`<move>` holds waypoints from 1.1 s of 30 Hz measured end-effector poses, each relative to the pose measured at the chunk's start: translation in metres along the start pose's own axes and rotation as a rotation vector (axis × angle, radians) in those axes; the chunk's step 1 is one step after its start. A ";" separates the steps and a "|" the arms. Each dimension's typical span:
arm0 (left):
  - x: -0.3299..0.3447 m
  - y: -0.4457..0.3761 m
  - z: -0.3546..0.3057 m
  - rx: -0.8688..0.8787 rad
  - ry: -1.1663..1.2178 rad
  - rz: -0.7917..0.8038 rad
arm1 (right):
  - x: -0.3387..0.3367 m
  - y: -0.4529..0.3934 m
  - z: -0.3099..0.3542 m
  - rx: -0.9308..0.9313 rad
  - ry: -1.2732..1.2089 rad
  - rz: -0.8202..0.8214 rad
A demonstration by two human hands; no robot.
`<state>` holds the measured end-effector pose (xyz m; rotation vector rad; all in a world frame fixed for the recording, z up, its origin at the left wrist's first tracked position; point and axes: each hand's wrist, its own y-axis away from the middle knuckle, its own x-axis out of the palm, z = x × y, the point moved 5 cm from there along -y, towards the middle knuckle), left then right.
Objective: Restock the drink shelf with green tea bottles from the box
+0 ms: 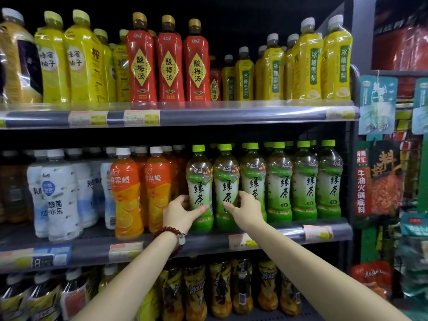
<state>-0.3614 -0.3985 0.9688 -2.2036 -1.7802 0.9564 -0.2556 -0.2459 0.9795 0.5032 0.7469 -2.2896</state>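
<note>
Several green tea bottles with green caps stand in a front row on the middle shelf (273, 238), with more behind them. My left hand (181, 212) grips the lower part of the leftmost green tea bottle (199, 179), which stands upright on the shelf. A red bead bracelet circles that wrist. My right hand (245, 210) holds the second green tea bottle (225, 179) beside it, fingers on its label. The box is out of view.
Orange juice bottles (126, 193) stand right next to the left green tea bottle, with white yoghurt drinks (60, 193) further left. Yellow and red bottles fill the top shelf (231, 117). Dark iced tea bottles (242, 286) sit below. Hanging snack packets (379, 179) are on the right.
</note>
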 end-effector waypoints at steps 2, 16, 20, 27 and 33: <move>0.001 0.002 -0.002 0.008 -0.023 0.001 | 0.000 0.001 -0.001 -0.006 -0.005 -0.008; 0.001 0.026 -0.027 0.096 -0.520 -0.021 | -0.010 0.017 0.002 -0.125 0.059 -0.038; -0.001 0.032 -0.036 0.064 -0.563 -0.052 | -0.025 0.020 -0.001 -0.194 0.111 0.015; 0.005 0.039 -0.051 0.087 -0.543 -0.100 | -0.049 0.016 -0.011 -0.251 0.164 0.065; 0.031 0.048 -0.061 0.136 -0.483 -0.032 | -0.061 0.015 -0.026 -0.252 0.162 0.048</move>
